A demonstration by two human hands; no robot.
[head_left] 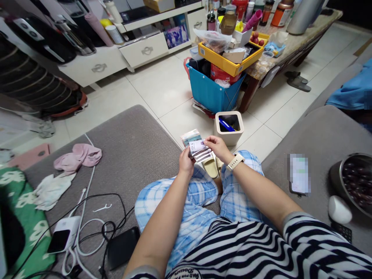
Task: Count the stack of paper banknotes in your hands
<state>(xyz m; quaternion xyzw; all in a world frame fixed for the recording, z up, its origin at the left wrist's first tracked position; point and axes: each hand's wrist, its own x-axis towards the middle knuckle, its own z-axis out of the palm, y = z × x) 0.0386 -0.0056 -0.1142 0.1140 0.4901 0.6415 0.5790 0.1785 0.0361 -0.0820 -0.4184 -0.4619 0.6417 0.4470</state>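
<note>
Out over my knees, my left hand [186, 161] is closed around the lower left side of a small wallet-like bundle [190, 136] with a teal printed flap and several layered edges. My right hand [216, 146] pinches the right edge of a white card [197, 146] with small dark print and a purple mark, which lies against the bundle. Whether the bundle is a wallet or a card holder, I cannot tell. A pale watch [235, 161] is on my right wrist. Below the hands, light yellow slippers [210, 167] show on the floor.
A cream bin [228, 137] stands just beyond my hands, before a blue basket [213, 91] with a yellow tray [221, 64]. Left on the grey sofa are cables, a white power bank [64, 234] and a pink headband [78, 159]. A phone [299, 174] and a metal bowl [337, 174] lie right.
</note>
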